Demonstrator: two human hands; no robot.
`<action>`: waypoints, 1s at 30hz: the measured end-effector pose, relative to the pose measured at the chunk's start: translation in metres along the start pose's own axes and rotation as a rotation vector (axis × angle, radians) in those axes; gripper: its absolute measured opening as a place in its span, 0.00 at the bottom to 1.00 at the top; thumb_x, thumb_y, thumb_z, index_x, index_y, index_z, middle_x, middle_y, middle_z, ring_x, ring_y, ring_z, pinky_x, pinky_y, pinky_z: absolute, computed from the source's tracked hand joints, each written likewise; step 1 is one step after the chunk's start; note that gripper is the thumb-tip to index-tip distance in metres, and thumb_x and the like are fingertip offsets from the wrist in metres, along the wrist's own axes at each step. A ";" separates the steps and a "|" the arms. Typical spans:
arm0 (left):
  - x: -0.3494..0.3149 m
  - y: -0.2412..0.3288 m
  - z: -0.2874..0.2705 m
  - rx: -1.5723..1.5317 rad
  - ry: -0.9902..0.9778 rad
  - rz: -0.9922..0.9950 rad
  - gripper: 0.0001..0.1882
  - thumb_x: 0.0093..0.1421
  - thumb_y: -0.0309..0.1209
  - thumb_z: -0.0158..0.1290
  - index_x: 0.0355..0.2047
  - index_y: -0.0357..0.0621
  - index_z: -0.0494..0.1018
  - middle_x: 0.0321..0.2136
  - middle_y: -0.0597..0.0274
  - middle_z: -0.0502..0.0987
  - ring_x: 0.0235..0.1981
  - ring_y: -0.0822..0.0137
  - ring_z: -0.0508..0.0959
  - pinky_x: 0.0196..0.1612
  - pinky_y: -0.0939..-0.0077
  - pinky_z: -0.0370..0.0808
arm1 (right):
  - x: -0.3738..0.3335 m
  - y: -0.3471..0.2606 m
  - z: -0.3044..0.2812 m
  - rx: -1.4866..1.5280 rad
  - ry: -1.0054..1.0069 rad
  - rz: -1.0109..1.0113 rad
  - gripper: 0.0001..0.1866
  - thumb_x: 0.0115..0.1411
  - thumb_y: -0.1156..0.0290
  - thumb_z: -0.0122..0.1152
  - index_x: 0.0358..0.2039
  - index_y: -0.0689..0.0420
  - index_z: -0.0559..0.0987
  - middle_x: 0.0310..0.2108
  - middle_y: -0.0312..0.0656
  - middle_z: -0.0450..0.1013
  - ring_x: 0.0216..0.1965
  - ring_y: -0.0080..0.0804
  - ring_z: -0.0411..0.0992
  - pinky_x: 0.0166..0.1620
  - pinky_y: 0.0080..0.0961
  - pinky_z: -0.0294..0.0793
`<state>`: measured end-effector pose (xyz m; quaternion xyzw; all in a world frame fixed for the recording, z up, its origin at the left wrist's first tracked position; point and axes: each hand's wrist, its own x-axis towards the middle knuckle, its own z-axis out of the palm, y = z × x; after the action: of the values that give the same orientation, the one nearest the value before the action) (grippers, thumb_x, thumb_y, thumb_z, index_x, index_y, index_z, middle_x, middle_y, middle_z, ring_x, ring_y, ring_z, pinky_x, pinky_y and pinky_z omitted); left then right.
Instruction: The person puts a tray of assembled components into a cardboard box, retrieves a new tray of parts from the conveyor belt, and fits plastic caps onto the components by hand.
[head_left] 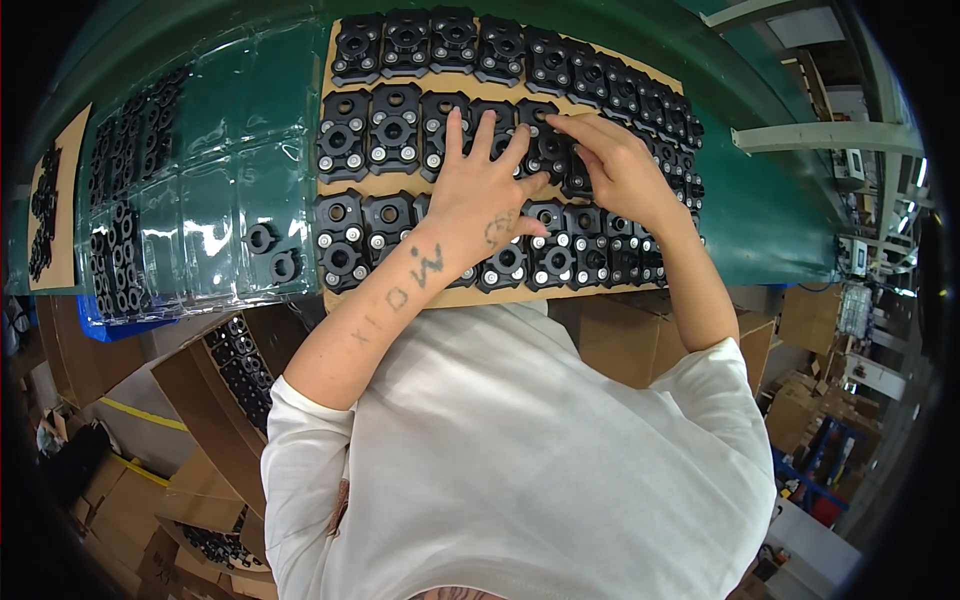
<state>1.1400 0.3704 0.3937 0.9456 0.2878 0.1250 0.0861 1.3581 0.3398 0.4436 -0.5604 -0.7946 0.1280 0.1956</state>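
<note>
Rows of black blocky parts, each with a round ring and silver screws, lie on a brown cardboard sheet [450,87]. My left hand [478,185] rests over the middle and near rows, fingers spread, holding nothing visible. Its fingertips lie on or just above the middle-row parts. To its right, my right hand [625,170] reaches over the same row with its fingers stretched out and its thumb apart. The right fingertips are at the upper edge of one black part [545,150]; whether they press on it I cannot tell. My hands hide several parts beneath them.
On the green table [750,200], a clear plastic tray [215,200] at left holds black rings [260,238] and more black pieces. Another cardboard piece [65,200] with black parts lies at far left. Open cardboard boxes [625,350] stand below the near edge. A metal frame bar [820,137] juts in at right.
</note>
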 end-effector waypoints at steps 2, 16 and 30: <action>-0.003 -0.002 -0.002 0.000 -0.003 -0.003 0.33 0.54 0.61 0.58 0.56 0.63 0.79 0.65 0.52 0.65 0.67 0.38 0.59 0.67 0.25 0.47 | -0.003 -0.004 0.001 -0.024 -0.011 0.026 0.26 0.54 0.87 0.54 0.54 0.57 0.79 0.44 0.43 0.78 0.37 0.47 0.76 0.42 0.34 0.76; -0.045 -0.019 -0.023 -0.116 0.145 0.030 0.26 0.57 0.56 0.58 0.52 0.59 0.78 0.67 0.52 0.61 0.68 0.37 0.57 0.68 0.26 0.48 | 0.002 -0.034 0.005 0.068 0.102 -0.017 0.28 0.53 0.91 0.50 0.55 0.60 0.78 0.51 0.44 0.76 0.42 0.40 0.76 0.41 0.28 0.75; -0.184 -0.080 -0.100 0.006 0.027 -0.924 0.10 0.58 0.28 0.60 0.39 0.42 0.74 0.31 0.52 0.80 0.28 0.46 0.79 0.32 0.58 0.75 | 0.021 -0.044 -0.008 0.180 0.054 -0.053 0.25 0.56 0.89 0.53 0.53 0.61 0.80 0.51 0.44 0.76 0.38 0.37 0.74 0.38 0.23 0.72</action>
<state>0.9212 0.3411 0.4359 0.7168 0.6804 0.0849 0.1262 1.3187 0.3445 0.4730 -0.5228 -0.7888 0.1784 0.2696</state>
